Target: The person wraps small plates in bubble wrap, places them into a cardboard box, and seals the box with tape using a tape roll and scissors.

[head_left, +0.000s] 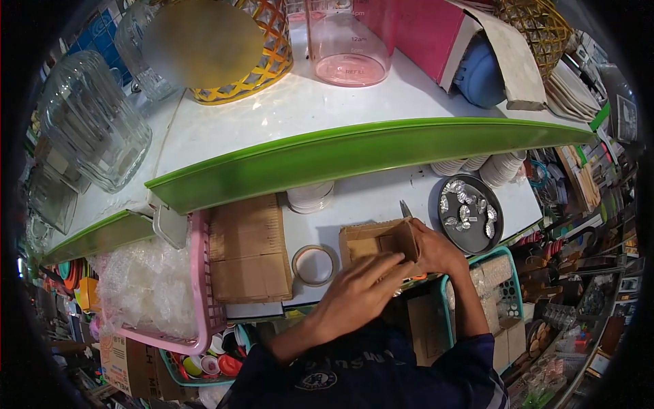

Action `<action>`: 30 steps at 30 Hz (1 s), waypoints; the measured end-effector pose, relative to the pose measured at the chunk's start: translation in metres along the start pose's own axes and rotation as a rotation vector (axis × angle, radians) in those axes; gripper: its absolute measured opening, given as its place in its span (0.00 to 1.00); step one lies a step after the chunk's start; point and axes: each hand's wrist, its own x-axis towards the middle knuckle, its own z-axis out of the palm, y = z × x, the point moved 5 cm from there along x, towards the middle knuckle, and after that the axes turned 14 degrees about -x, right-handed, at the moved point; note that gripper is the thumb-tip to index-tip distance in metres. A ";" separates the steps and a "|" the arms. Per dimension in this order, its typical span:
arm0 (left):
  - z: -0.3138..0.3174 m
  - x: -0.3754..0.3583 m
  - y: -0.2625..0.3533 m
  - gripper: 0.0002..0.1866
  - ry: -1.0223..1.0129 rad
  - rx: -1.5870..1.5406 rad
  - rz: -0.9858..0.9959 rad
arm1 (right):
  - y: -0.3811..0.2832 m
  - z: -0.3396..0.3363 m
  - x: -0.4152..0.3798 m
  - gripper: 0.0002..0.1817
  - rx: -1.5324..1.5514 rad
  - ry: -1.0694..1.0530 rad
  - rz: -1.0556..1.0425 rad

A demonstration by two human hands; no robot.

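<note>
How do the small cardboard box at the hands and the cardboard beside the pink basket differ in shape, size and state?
The small box has raised walls and a hollow inside; the other cardboard lies flat. The small box looks smaller than the flat cardboard. The right hand holds the small box, while no hand touches the flat cardboard. Both are brown.

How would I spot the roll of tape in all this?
Find the long green shelf edge, then look at the white surface below it. There, the roll of tape lies between the flat brown cardboard on the left and the small open box on the right. Unlike those angular neighbours, it is a ring, with white showing through its hole.
</note>
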 end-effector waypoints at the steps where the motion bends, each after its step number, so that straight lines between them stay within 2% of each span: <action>1: 0.004 0.005 -0.007 0.12 -0.091 0.176 -0.021 | -0.003 -0.003 0.000 0.42 -0.001 -0.001 -0.002; 2: 0.003 0.007 -0.012 0.12 -0.091 0.176 -0.022 | -0.006 -0.008 -0.001 0.42 0.037 -0.015 0.013; 4: -0.002 0.008 -0.027 0.16 -0.105 0.364 -0.118 | -0.007 -0.012 -0.002 0.43 0.079 -0.024 0.034; 5: -0.005 0.007 -0.033 0.23 -0.176 0.442 -0.194 | -0.006 -0.010 -0.002 0.43 0.079 -0.039 0.048; 6: -0.006 0.005 -0.035 0.23 -0.179 0.444 -0.193 | -0.005 -0.009 -0.002 0.44 0.079 -0.054 0.059; 8: -0.006 -0.005 -0.050 0.33 -0.147 0.438 -0.292 | -0.005 -0.011 0.000 0.45 0.096 -0.066 0.068; 9: -0.002 -0.009 -0.057 0.42 -0.213 0.456 -0.327 | -0.007 -0.012 -0.001 0.47 0.110 -0.083 0.076; 13: 0.005 -0.015 -0.069 0.46 -0.201 0.482 -0.315 | -0.020 -0.032 -0.008 0.46 0.053 -0.146 0.144; 15: 0.005 -0.016 -0.073 0.50 -0.164 0.424 -0.342 | -0.023 -0.050 -0.018 0.41 -0.005 -0.125 0.274; 16: 0.005 -0.015 -0.073 0.50 -0.163 0.424 -0.340 | -0.026 -0.057 -0.022 0.41 -0.006 -0.124 0.274; 18: 0.003 -0.015 -0.073 0.50 -0.148 0.419 -0.370 | -0.028 -0.086 -0.032 0.34 -0.019 0.142 0.324; 19: 0.003 -0.014 -0.072 0.50 -0.145 0.419 -0.370 | -0.039 -0.103 -0.033 0.27 0.070 0.199 0.336; 20: 0.002 -0.014 -0.072 0.50 -0.139 0.404 -0.393 | -0.051 -0.110 -0.034 0.27 0.068 0.198 0.333; 22: 0.002 -0.015 -0.073 0.50 -0.134 0.389 -0.412 | -0.084 -0.117 -0.037 0.21 0.395 0.371 0.100; 24: 0.002 -0.017 -0.076 0.50 -0.125 0.425 -0.385 | -0.116 -0.098 -0.026 0.18 0.424 0.309 -0.081; 25: 0.001 -0.017 -0.078 0.50 -0.137 0.423 -0.408 | -0.125 -0.089 -0.019 0.23 0.472 0.211 -0.076; 26: 0.000 -0.018 -0.079 0.50 -0.136 0.425 -0.406 | -0.123 -0.088 -0.016 0.23 0.470 0.214 -0.078; 28: 0.000 -0.020 -0.081 0.50 -0.108 0.380 -0.405 | -0.111 -0.089 -0.012 0.32 0.045 0.292 0.121; 29: 0.000 -0.021 -0.080 0.50 -0.103 0.379 -0.409 | -0.097 -0.082 -0.014 0.45 -0.007 0.209 0.247; 30: 0.000 -0.020 -0.079 0.50 -0.099 0.379 -0.399 | -0.088 -0.079 -0.014 0.45 -0.008 0.205 0.243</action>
